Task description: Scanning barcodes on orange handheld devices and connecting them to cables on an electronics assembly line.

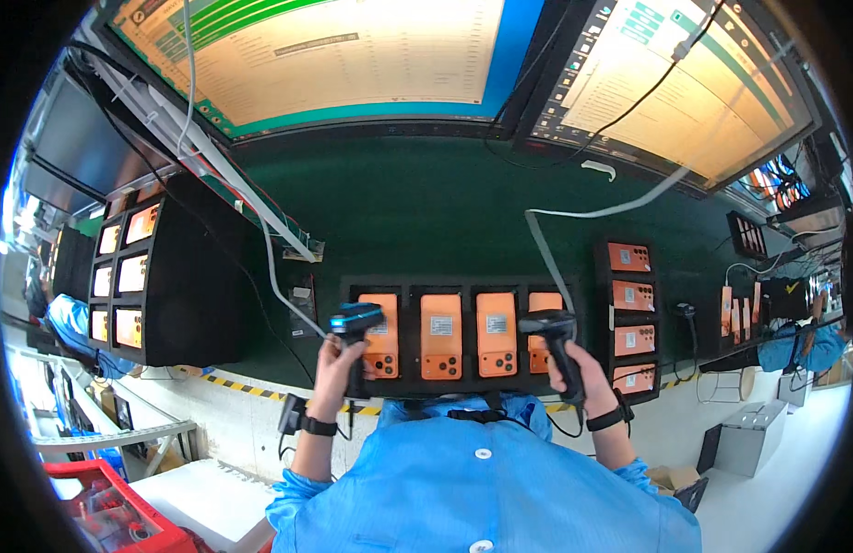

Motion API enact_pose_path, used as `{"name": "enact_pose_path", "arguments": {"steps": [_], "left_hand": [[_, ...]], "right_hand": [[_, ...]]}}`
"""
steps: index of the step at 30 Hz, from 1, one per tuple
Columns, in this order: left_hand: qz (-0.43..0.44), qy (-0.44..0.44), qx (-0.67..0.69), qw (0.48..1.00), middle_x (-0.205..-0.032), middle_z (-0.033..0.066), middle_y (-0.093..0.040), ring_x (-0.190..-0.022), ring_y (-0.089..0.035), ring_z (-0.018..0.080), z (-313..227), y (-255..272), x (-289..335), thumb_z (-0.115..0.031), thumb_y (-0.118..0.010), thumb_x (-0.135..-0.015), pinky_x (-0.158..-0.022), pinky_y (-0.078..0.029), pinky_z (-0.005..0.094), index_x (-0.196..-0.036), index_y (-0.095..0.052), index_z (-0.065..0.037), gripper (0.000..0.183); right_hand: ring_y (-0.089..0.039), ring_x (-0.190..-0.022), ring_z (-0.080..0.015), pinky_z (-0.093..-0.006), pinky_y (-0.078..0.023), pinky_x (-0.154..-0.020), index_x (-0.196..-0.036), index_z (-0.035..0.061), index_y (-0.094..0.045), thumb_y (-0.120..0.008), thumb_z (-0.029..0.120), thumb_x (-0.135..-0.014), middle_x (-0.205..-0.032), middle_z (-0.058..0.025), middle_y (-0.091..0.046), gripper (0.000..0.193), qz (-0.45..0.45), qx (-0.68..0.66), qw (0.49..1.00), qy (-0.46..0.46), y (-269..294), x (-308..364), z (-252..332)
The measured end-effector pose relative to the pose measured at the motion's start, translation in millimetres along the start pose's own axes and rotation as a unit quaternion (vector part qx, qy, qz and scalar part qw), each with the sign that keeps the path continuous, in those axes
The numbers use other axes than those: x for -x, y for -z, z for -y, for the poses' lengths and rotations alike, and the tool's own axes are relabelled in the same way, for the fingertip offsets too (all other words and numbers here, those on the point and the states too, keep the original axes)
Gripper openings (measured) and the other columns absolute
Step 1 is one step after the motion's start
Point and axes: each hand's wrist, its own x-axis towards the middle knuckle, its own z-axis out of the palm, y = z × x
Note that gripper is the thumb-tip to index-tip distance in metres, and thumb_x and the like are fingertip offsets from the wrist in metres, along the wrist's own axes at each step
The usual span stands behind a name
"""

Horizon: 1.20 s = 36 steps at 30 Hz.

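Observation:
My left hand (pixel 336 367) is wrapped round the handle of a black barcode scanner with a blue-trimmed head (pixel 355 318), held over the leftmost orange phone (pixel 382 355). A second, all-black barcode scanner (pixel 551 323) is gripped in my right hand (pixel 581 373), its head over the rightmost phone (pixel 538 359) of the row. Between the two scanners lie two more orange phones, one left of centre (pixel 440 352) and one right of centre (pixel 497 350). All in this row rest in a black tray (pixel 403 293), camera side up, with white labels on their backs.
Right of the row, another black tray (pixel 604 267) holds several orange phones. A tall stack of black trays (pixel 201 276) stands at the left. Two monitors, one left (pixel 353 64) and one right (pixel 671 88), line the back. Grey cables hang over the green mat (pixel 399 203). Co-workers' blue sleeves show at both sides.

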Motion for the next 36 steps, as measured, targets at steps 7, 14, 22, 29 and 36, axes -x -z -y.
{"name": "enact_pose_path", "arguments": {"steps": [7, 14, 22, 29, 36], "left_hand": [[0.115, 0.075, -0.02, 0.99, -0.081, 0.0054, -0.061, -0.063, -0.064, 0.0129, 22, -59, 6, -0.012, -0.065, -0.093, -0.057, -0.057, 0.0283, -0.113, -0.051, -0.002, 0.026], [0.128, 0.059, -0.052, 0.989, -0.08, 0.0047, -0.059, -0.065, -0.063, 0.0127, 27, -74, 10, -0.011, -0.062, -0.095, -0.059, -0.057, 0.0289, -0.109, -0.048, -0.003, 0.021], [0.138, 0.042, -0.076, 0.987, -0.08, 0.0045, -0.06, -0.065, -0.064, 0.0128, 29, -71, 9, -0.014, -0.062, -0.095, -0.059, -0.057, 0.0285, -0.109, -0.047, -0.003, 0.023], [0.115, 0.05, -0.077, 0.989, -0.079, 0.0051, -0.06, -0.064, -0.063, 0.0128, 29, -70, 12, -0.014, -0.062, -0.095, -0.059, -0.057, 0.0286, -0.11, -0.046, -0.001, 0.025], [0.13, 0.039, -0.055, 0.989, -0.079, 0.0054, -0.06, -0.065, -0.063, 0.0127, 29, -71, 12, -0.013, -0.061, -0.096, -0.059, -0.056, 0.0287, -0.109, -0.046, -0.001, 0.023]], "right_hand": [[-0.053, -0.052, -0.0106, -0.0227, -0.044, -0.051, -0.124, 0.0014, -0.057, -0.043, 0.041, -0.104, -0.067, -0.0026, -0.057, 0.047, -0.003, 0.024, 1.0, -0.012, -20, -6, -22], [-0.056, -0.057, -0.0099, -0.0218, -0.045, -0.053, -0.122, 0.0026, -0.058, -0.045, 0.041, -0.103, -0.071, -0.0017, -0.058, 0.044, -0.025, 0.026, 0.999, -0.011, -20, -11, -30], [-0.052, -0.055, -0.0103, -0.0241, -0.044, -0.054, -0.122, 0.0018, -0.058, -0.045, 0.04, -0.103, -0.068, -0.0013, -0.057, 0.044, -0.041, 0.065, 0.997, -0.018, -25, -11, -29], [-0.055, -0.057, -0.0101, -0.0238, -0.044, -0.053, -0.119, 0.0034, -0.059, -0.047, 0.039, -0.103, -0.068, -0.0016, -0.058, 0.041, -0.025, 0.053, 0.998, -0.002, -29, -9, -26], [-0.055, -0.056, -0.0105, -0.0239, -0.045, -0.054, -0.111, 0.0059, -0.059, -0.051, 0.038, -0.101, -0.069, -0.0025, -0.06, 0.035, -0.036, 0.051, 0.998, 0.01, -30, -8, -21]]}}
